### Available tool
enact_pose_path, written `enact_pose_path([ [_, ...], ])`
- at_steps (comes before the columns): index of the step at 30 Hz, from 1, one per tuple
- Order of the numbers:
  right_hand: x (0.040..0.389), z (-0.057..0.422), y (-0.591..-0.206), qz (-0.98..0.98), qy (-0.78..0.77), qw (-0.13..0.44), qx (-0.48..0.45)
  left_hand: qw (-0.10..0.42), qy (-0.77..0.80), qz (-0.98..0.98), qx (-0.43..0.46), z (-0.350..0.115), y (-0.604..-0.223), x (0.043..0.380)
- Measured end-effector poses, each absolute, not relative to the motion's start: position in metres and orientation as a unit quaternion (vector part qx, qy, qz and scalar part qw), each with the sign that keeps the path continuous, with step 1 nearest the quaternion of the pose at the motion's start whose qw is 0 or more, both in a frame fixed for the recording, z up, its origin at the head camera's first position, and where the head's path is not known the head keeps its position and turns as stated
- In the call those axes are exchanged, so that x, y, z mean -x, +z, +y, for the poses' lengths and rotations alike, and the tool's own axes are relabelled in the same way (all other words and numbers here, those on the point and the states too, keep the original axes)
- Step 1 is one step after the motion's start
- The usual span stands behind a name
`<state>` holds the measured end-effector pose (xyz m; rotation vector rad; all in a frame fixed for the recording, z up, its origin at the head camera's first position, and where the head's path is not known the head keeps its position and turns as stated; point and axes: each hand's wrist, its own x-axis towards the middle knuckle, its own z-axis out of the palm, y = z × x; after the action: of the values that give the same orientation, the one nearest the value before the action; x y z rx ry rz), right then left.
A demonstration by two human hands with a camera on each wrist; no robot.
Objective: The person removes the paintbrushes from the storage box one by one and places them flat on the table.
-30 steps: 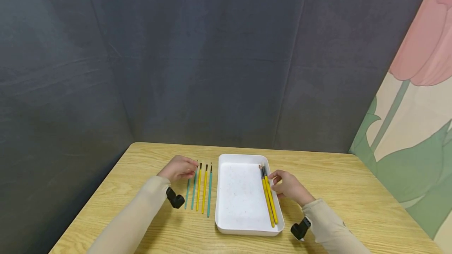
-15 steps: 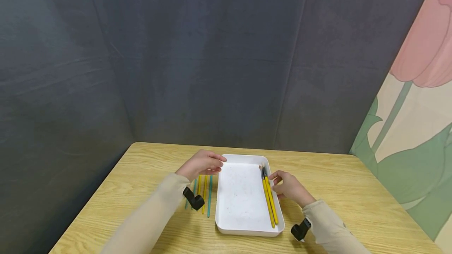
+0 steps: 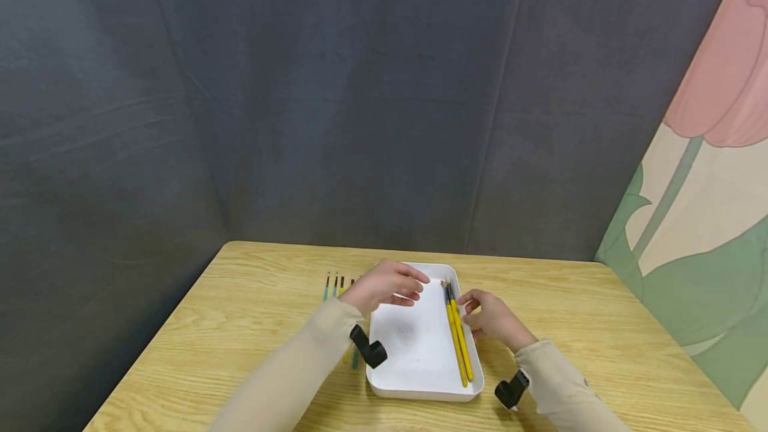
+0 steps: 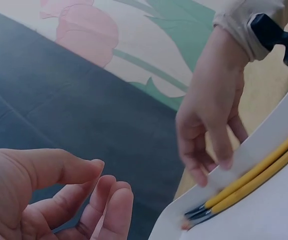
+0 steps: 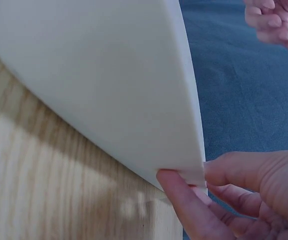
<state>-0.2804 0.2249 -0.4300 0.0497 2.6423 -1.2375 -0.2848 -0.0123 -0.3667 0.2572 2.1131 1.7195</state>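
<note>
A white tray (image 3: 414, 355) stands on the table, holding two yellow-handled paintbrushes (image 3: 459, 342) side by side along its right wall. My left hand (image 3: 389, 283) is over the far left part of the tray with its fingers loosely bent. Nothing lies between thumb and fingers (image 4: 116, 205) in the left wrist view. At the tray's right side my right hand (image 3: 489, 317) pinches the rim; the right wrist view has a finger against the outer wall (image 5: 109, 90) and the thumb at the edge. Several thin paintbrushes (image 3: 327, 287) lie left of the tray, partly hidden by the left arm.
The wooden table (image 3: 258, 299) extends on both sides of the tray. A dark cloth (image 3: 360, 105) hangs behind it, and a wall with painted tulips (image 3: 708, 219) rises at the right. Each wrist wears a small black camera (image 3: 369, 347).
My left hand has moved right, from above the thin paintbrushes to over the tray, uncovering their tips again. The right hand has stayed at the rim, and the tray has hardly moved.
</note>
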Motion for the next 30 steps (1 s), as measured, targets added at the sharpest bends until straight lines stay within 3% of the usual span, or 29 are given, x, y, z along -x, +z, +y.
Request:
enact_pose_path([
  [15,0.278,0.225,-0.427,0.904,-0.412,0.111,-0.011,0.243,0.614,0.748,-0.069,0.036,-0.393,0.288],
  [30,0.278,0.225,-0.428,0.898,-0.426,0.111,-0.002,0.233,0.557,0.797,-0.017,0.061,-0.429,0.286],
])
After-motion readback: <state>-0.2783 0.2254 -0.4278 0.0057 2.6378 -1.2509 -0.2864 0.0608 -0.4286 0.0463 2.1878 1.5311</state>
